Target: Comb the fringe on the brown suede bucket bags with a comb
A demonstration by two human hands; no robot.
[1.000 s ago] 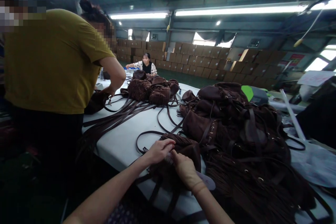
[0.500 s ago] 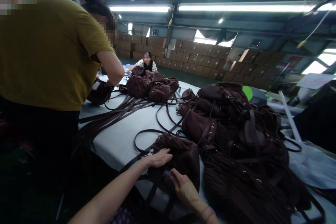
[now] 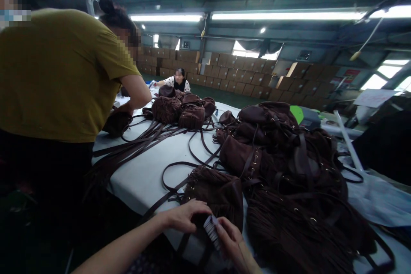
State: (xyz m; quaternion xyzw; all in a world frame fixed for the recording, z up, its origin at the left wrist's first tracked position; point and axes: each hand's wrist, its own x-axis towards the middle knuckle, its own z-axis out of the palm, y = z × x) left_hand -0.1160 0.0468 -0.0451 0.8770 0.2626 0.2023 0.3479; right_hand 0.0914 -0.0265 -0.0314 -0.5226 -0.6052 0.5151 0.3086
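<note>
My right hand [image 3: 233, 242] grips a small pale object with dark crosswise stripes [image 3: 212, 230], whose exact kind I cannot make out. Beside its upper end, my left hand [image 3: 188, 215] is curved, thumb and fingers apart, with the fingertips close to it; whether they touch cannot be seen. Both hands are over the front of a dark brown fringed bag [image 3: 221, 190] lying on the white-covered table [image 3: 141, 180]. A thin strap loops from this bag to its left.
A large heap of similar brown bags [image 3: 289, 171] fills the table's right side. More fringed bags [image 3: 180, 109] and long straps lie farther back. A co-worker in a mustard shirt [image 3: 61, 77] bends over the left edge; another person [image 3: 178, 82] is at the far end. Stacked cartons [image 3: 237, 68] line the wall.
My left hand has lifted off the bag's fringe and curled toward my right hand. The striped object has turned upward in my right hand and shows more clearly.
</note>
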